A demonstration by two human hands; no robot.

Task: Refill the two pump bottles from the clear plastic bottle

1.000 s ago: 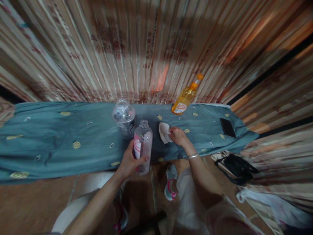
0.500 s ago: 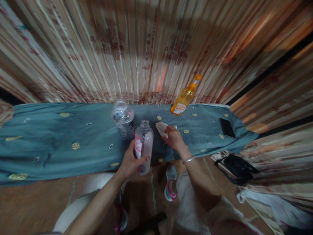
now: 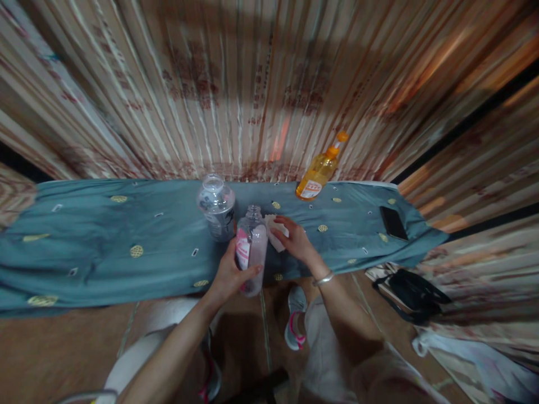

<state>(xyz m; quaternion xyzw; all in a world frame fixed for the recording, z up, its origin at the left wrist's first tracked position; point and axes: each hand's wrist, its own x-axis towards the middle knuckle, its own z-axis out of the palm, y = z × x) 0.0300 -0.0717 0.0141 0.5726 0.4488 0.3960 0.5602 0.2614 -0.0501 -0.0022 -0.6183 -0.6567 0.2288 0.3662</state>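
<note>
While the left hand (image 3: 229,275) wraps around a clear, uncapped plastic bottle (image 3: 251,251) at the table's near edge, the right hand (image 3: 295,240) pinches a white cloth (image 3: 275,233) just beside it. Whether the bottle holds anything is unclear.

Looks like a room in a home. Long pleated curtain (image 3: 261,84) with a printed pattern hanging right behind a narrow table under a teal cloth (image 3: 105,252) with small gold motifs. Tiled floor (image 3: 54,348) below, a phone (image 3: 392,222) lying on the cloth, a black bag (image 3: 415,294) dropped on the floor.
</note>
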